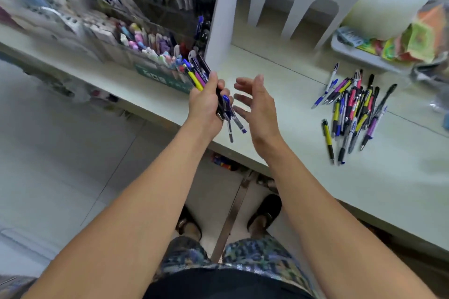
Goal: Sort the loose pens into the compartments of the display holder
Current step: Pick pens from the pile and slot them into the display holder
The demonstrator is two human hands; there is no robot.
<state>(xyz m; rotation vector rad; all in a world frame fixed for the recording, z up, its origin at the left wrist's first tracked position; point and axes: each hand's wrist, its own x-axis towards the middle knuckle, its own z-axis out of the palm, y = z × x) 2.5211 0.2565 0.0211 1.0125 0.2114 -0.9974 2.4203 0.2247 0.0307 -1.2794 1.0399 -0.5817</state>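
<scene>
Several pens [213,94] sit bunched in the left hand [206,104] grip; the right hand [257,107] — fingers spread, holding nothing — hovers beside them. Loose pens [352,111] lie at three o'clock on the counter [279,80], display holder [150,51] at ten.

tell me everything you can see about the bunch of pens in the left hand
The bunch of pens is a handful of slim plastic pens, mostly dark with blue, yellow and purple parts. The left hand grips it around the middle, fingers curled. It tilts, ends fanning out above and below the fist, over the counter's edge.
</scene>
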